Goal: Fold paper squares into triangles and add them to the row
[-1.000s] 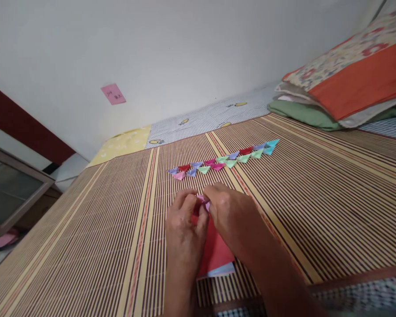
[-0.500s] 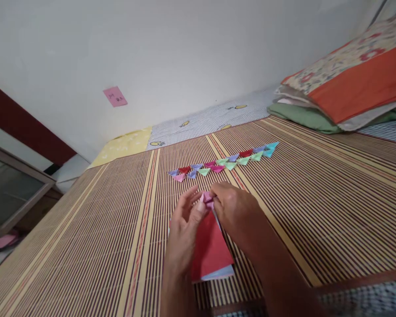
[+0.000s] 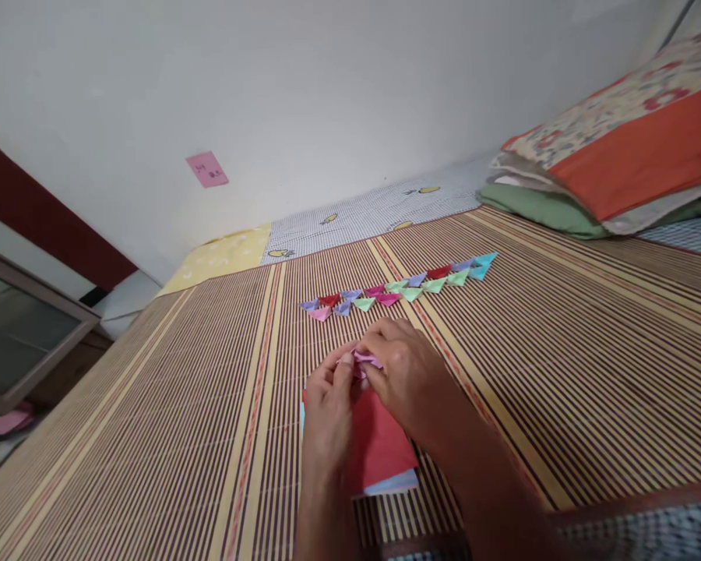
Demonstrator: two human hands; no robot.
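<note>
A small folded pink paper (image 3: 366, 359) is pinched between both hands near the middle of the view. My left hand (image 3: 332, 393) grips its left side with thumb and fingers. On its right side, the curled fingers of my right hand (image 3: 398, 370) hold it, partly covering it. Beneath the hands lies a stack of paper with a red sheet (image 3: 379, 440) on top and light blue edges showing. Beyond the hands, several small folded paper pieces (image 3: 410, 294) in pink, red, green, purple and blue lie in two slanting rows.
The striped mat (image 3: 210, 405) spreads under everything. Folded bedding (image 3: 642, 148) in orange, floral and green is piled at the back right. A pink note (image 3: 207, 169) is on the wall, and a glass-fronted cabinet (image 3: 23, 327) stands at the left.
The fingers of my left hand have closed in around the pink paper, and my right hand's fingers have shifted over it. The paper looks turned and more covered.
</note>
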